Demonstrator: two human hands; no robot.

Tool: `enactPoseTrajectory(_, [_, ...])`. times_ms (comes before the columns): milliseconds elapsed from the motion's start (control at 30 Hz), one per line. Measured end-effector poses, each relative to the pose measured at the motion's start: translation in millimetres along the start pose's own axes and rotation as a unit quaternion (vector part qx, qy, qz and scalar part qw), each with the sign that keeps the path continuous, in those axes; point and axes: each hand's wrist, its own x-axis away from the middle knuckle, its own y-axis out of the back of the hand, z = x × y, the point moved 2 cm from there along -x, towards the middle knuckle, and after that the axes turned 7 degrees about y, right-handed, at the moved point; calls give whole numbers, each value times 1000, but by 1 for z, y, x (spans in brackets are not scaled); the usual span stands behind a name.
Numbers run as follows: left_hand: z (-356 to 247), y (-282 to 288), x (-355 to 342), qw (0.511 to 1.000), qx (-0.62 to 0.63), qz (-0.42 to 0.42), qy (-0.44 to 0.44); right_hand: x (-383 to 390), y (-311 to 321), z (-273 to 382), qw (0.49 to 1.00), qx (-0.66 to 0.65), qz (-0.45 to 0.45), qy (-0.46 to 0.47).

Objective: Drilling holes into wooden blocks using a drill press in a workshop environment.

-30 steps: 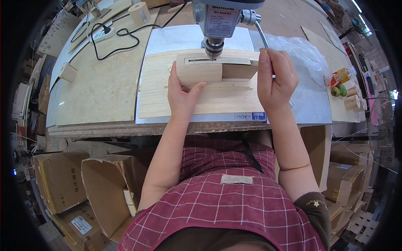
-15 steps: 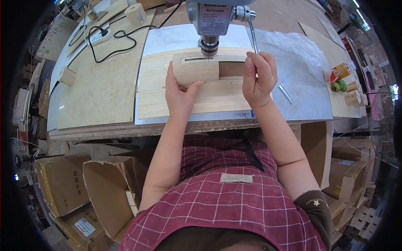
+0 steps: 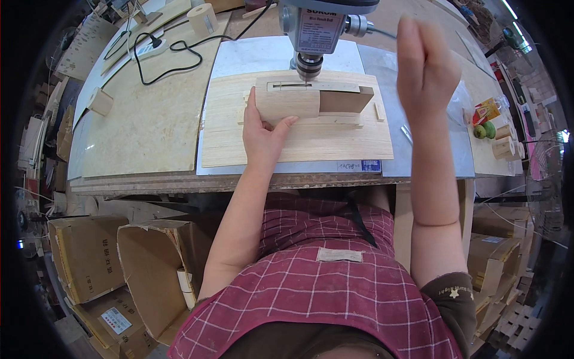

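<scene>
A small bench drill (image 3: 317,33) stands over the table, its chuck (image 3: 309,64) above a pale wooden block (image 3: 290,105). On the block's top is a flat strip with a narrow slot, and the bit is over or in that slot; which, I cannot tell. A brown inner part (image 3: 344,103) shows at the block's right. My left hand (image 3: 265,134) grips the block's left end, thumb along the near side. Raised at the right, my right hand (image 3: 427,69) is closed round the end of the drill's lever (image 3: 380,32), slightly blurred. Beneath the block lies a pale wooden board (image 3: 335,143).
Thin wooden stops (image 3: 379,112) stick up from the board. A black cable (image 3: 197,54) and a white power strip (image 3: 148,50) lie at the left. Clear plastic sheeting (image 3: 459,99), green fruit (image 3: 484,130) and wood rolls (image 3: 504,148) are at the right. Cardboard boxes (image 3: 89,257) stand below the table.
My right hand has swung up and to the right with the lever, which now points sideways instead of down. The chuck sits lower relative to the block. My left hand keeps its hold.
</scene>
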Motion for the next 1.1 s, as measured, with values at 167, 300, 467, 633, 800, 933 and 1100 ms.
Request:
enactPoseTrajectory(167, [-7,-2,-1,1000,-1,4,-2,-76,-15,-30,996,20,51,-69])
enactPoseTrajectory(300, [-7,-2,0,1000,-9,-6,-5,-89,-38,-68,968,-76,190,-143])
enactPoseTrajectory(467, [-4,-5,0,1000,5,-14,-22,-88,-41,-72,972,-67,195,-117])
enactPoseTrajectory(633, [-13,-26,8,997,-71,8,-17,-87,-40,-70,972,-52,198,-113])
enactPoseTrajectory(800, [-10,-34,7,999,-34,9,-41,-84,-25,-46,987,-19,134,-92])
enactPoseTrajectory(933, [-10,-33,8,999,-37,17,-34,-68,-20,-46,991,-61,87,-86])
enactPoseTrajectory(1100, [-12,-31,8,998,-53,14,-27,-49,4,-13,986,-72,109,-103])
